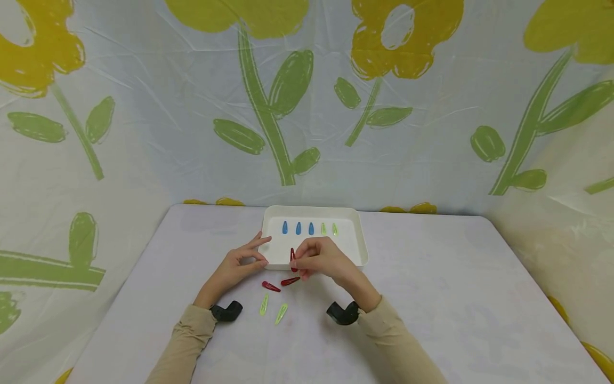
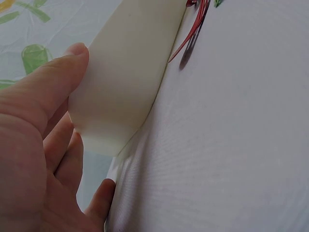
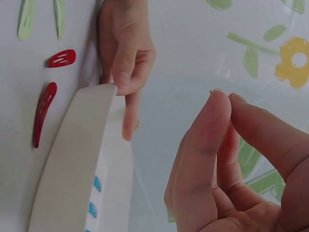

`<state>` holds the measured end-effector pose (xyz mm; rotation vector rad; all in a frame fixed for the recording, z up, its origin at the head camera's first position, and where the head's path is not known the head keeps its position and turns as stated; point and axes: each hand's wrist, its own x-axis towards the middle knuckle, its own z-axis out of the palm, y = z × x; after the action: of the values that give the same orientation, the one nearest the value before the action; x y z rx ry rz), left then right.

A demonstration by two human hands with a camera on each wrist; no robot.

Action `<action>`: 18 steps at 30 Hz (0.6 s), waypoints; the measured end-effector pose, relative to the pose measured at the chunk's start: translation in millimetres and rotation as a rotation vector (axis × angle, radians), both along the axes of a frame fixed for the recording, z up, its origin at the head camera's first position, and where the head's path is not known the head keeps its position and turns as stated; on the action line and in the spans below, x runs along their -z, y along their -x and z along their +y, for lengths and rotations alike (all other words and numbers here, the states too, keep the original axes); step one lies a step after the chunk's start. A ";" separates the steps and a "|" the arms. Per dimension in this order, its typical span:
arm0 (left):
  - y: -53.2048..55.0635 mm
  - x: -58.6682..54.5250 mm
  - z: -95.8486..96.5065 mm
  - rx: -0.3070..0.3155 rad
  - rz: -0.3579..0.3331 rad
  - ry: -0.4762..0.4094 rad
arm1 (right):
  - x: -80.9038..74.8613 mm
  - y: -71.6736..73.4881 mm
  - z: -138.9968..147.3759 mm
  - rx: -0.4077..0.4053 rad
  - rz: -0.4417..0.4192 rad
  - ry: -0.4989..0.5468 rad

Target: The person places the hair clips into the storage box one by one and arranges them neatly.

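Observation:
A white tray (image 1: 336, 253) lies at the back of the table. Its near left corner is pinched by my left hand (image 1: 238, 265), with the thumb at the rim in the left wrist view. Between thumb and fingertips, my right hand (image 1: 320, 258) holds a red hair clip (image 1: 292, 255) upright over the tray's near edge; the fingers hide most of it in the right wrist view. Inside the tray, blue hair clips (image 1: 298, 228) and green hair clips (image 1: 334, 229) form a row along the far side. Two more red hair clips (image 1: 271, 286) lie just in front of the tray.
Two green hair clips (image 1: 264, 304) lie on the table (image 1: 460, 298), nearer me than the red ones. A black curved piece (image 1: 342, 313) sits at each wrist. Behind the table hangs a flowered cloth (image 1: 192, 106).

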<state>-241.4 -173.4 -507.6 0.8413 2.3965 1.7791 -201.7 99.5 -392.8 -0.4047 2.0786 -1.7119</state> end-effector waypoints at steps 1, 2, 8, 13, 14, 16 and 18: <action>-0.1 0.3 0.0 0.000 0.002 0.001 | -1.2 0.6 -0.4 0.003 -0.003 0.004; -0.2 0.3 -0.1 0.000 0.005 0.003 | -2.4 1.4 -0.8 0.006 -0.005 0.008; -1.4 -1.0 0.1 -0.005 -0.002 0.010 | -8.2 6.2 -2.3 0.019 -0.003 0.010; -1.3 -0.5 -0.4 0.003 0.009 0.008 | -12.9 10.1 -3.8 0.022 0.018 0.019; -1.2 -0.6 -0.6 0.003 0.006 0.008 | -14.2 11.2 -4.3 0.023 0.020 0.022; -1.6 -1.4 -0.4 0.003 -0.003 0.007 | -17.0 13.4 -5.2 0.025 0.022 0.028; -2.0 -2.1 -0.4 0.001 -0.012 0.000 | -19.9 15.7 -6.5 0.028 0.020 0.029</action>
<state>-239.4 -173.8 -505.5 0.8292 2.3887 1.7781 -217.5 93.0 -372.9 -0.4052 2.0850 -1.7627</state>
